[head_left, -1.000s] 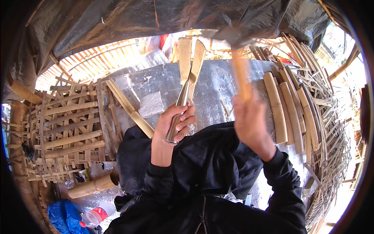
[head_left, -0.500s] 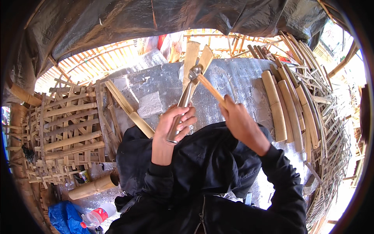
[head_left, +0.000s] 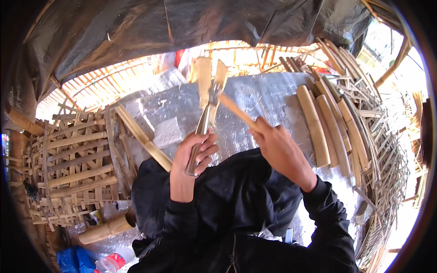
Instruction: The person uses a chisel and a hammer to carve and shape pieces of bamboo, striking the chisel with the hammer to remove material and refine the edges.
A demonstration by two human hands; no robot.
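My left hand (head_left: 193, 152) is wrapped round a shiny, tapered metal tool (head_left: 203, 120), whose wider rounded end sticks out below my palm. Its kind is not clear. My right hand (head_left: 280, 152) grips the pale wooden handle of a hammer (head_left: 237, 112). The blurred metal hammer head is at the upper end of the metal tool; whether they touch, I cannot tell. Behind them, two flat bamboo pieces (head_left: 203, 77) spread apart in a V toward the top. Their lower parts are hidden behind the tool and hammer.
Several split bamboo lengths (head_left: 313, 125) lie at the right, beside a heap of thin strips (head_left: 387, 164). A bamboo lattice (head_left: 77, 159) stands at the left, near a bamboo strip (head_left: 157, 154), a bamboo tube (head_left: 104, 230) and a plastic bottle (head_left: 114, 260). Black sheeting (head_left: 136, 36) hangs overhead.
The view has shifted a little. In it, both hands, the metal tool and the bamboo pieces appear slightly farther left and lower. Both grips stay the same.
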